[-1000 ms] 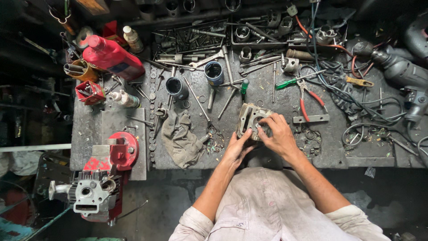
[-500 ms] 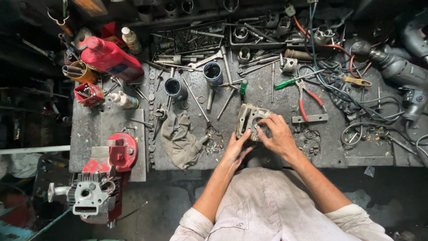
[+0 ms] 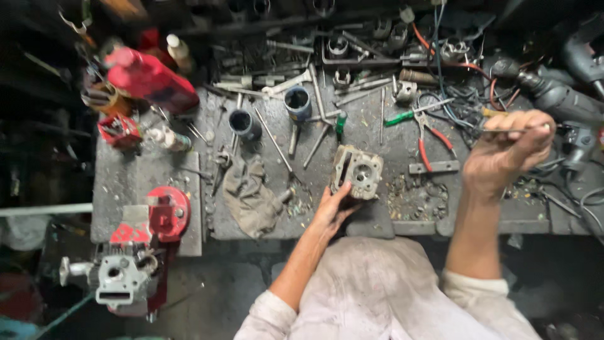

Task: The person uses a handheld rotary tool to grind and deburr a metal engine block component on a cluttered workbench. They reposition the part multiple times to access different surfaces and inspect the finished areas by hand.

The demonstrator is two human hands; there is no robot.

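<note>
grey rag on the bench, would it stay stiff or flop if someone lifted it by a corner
The grey rag lies crumpled in soft folds, so it would probably droop limply. It looks thin, so likely light. Its stained, grimy surface suggests it may drag small debris on the workbench if pushed.

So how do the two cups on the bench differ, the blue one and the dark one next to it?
The blue cup has a bright blue wall, while the dark cup looks nearly black. The blue cup stands farther back on the workbench, close to the wrenches; the dark cup sits nearer the grey rag. Both stand upright with open mouths and dark insides; what they hold cannot be made out.
</note>
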